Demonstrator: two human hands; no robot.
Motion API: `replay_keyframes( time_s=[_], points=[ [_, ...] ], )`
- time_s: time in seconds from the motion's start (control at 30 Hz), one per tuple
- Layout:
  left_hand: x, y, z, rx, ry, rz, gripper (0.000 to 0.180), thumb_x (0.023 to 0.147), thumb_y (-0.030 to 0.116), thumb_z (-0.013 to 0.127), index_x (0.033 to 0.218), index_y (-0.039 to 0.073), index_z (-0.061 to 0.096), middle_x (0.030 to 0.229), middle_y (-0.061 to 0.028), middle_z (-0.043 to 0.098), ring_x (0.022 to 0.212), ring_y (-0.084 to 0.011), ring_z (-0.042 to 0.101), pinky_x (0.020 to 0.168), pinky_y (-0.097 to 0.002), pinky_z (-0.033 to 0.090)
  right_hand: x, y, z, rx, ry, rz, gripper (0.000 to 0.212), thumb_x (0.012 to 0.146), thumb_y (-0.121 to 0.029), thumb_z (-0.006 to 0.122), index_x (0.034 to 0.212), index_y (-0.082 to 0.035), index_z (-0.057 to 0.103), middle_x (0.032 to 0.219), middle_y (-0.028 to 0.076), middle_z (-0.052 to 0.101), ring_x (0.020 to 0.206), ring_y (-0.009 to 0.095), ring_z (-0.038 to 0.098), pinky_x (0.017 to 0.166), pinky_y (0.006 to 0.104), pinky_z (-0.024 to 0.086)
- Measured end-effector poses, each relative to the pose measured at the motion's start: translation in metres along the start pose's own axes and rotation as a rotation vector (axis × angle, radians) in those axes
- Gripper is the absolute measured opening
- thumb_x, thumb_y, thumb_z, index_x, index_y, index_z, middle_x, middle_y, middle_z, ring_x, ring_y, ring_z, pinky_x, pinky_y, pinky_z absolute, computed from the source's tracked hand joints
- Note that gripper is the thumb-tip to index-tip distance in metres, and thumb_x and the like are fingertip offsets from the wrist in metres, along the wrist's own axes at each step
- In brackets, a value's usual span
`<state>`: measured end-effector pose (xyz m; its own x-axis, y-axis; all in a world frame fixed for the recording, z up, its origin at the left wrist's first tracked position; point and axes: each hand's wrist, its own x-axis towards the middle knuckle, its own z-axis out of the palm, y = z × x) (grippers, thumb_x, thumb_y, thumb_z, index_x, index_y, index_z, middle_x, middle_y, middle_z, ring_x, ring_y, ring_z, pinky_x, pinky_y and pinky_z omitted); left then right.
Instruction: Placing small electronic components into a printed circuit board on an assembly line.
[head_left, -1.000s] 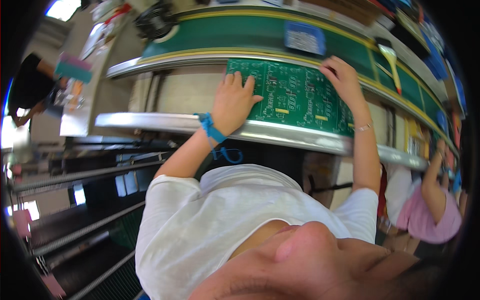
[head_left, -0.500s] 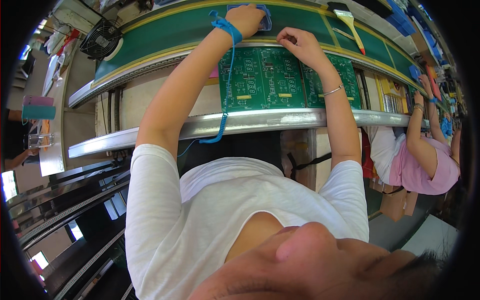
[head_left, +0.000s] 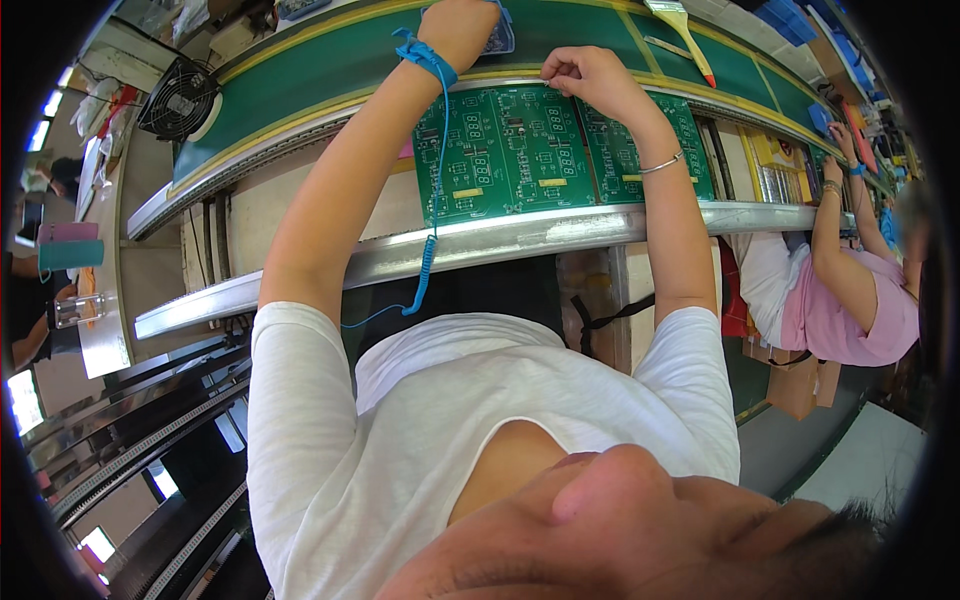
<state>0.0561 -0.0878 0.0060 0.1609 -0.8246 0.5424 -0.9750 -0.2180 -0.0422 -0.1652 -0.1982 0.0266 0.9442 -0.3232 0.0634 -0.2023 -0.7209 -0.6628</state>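
My left hand reaches over a small blue tray on the green belt at the far side; its fingertips are hidden. A blue wrist strap circles that wrist, its coiled cord hanging down across a green circuit board with display outlines and yellow strips. Above the far edge of the boards, my right hand holds its fingers bent and pressed together; whatever is between them is too small to make out. Its forearm passes over a second green circuit board. Both boards lie between metal rails.
A near metal rail runs along my front. A brush lies on the green belt, right of the tray. A black fan stands at the left. Another person in a pink top works at the right.
The whole view has shifted, so the belt and boards sit farther left and higher. My left hand stays by the tray. The right fingers are curled closer together near the boards' far edge.
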Motion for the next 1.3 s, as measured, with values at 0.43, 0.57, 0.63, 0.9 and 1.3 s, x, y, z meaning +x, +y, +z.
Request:
replay_keyframes(
  time_s=[0.43, 0.57, 0.63, 0.9, 1.3],
  points=[
    [-0.019, 0.016, -0.057, -0.970, -0.258, -0.405, 0.011, 0.082, 0.013, 0.066, 0.083, 0.003, 0.070, 0.078, -0.0162, 0.070, 0.084, -0.0351, 0.069, 0.071, -0.0472, 0.053, -0.010, 0.011, 0.001, -0.355, 0.060, -0.057, 0.010, 0.086, -0.006, 0.070, 0.096, -0.005, 0.071, 0.089, 0.010, 0.073, 0.085, 0.027, 0.070, 0.077, 0.0387, 0.056],
    [-0.056, 0.012, -0.072, -1.475, -0.469, -0.499, 0.012, 0.101, 0.013, 0.065, 0.105, 0.002, 0.067, 0.105, -0.0075, 0.072, 0.076, -0.0055, 0.065, 0.063, -0.0205, 0.053, -0.011, 0.010, 0.001, -0.380, 0.043, -0.056, 0.009, 0.087, -0.005, 0.070, 0.096, -0.004, 0.070, 0.086, 0.011, 0.072, 0.081, 0.027, 0.069, 0.075, 0.0380, 0.055],
    [-0.074, 0.008, -0.072, -1.675, -0.548, -0.640, 0.013, 0.100, 0.012, 0.066, 0.108, 0.002, 0.066, 0.103, -0.0079, 0.072, 0.077, -0.0063, 0.066, 0.067, -0.0196, 0.056, -0.007, 0.009, 0.003, -0.383, 0.049, -0.046, 0.009, 0.085, -0.007, 0.069, 0.094, -0.007, 0.071, 0.088, 0.010, 0.073, 0.083, 0.027, 0.070, 0.075, 0.0394, 0.055],
    [-0.081, 0.014, -0.071, -1.800, -0.590, -0.748, 0.013, 0.102, 0.014, 0.063, 0.105, 0.001, 0.064, 0.088, -0.0017, 0.066, 0.070, -0.0061, 0.057, 0.063, -0.0189, 0.049, -0.009, 0.017, -0.007, -0.349, 0.094, -0.103, 0.008, 0.083, -0.012, 0.068, 0.089, -0.011, 0.072, 0.085, 0.009, 0.073, 0.083, 0.030, 0.070, 0.074, 0.0428, 0.055],
    [-0.098, 0.003, -0.029, -1.824, -0.594, -0.664, 0.013, 0.103, 0.011, 0.060, 0.114, 0.004, 0.062, 0.092, -0.0066, 0.067, 0.070, -0.0116, 0.062, 0.060, -0.0214, 0.051, -0.014, 0.025, 0.008, -0.496, 0.196, -0.149, 0.010, 0.072, -0.020, 0.072, 0.081, -0.018, 0.077, 0.078, 0.011, 0.072, 0.078, 0.035, 0.071, 0.065, 0.0507, 0.055]
  ],
)
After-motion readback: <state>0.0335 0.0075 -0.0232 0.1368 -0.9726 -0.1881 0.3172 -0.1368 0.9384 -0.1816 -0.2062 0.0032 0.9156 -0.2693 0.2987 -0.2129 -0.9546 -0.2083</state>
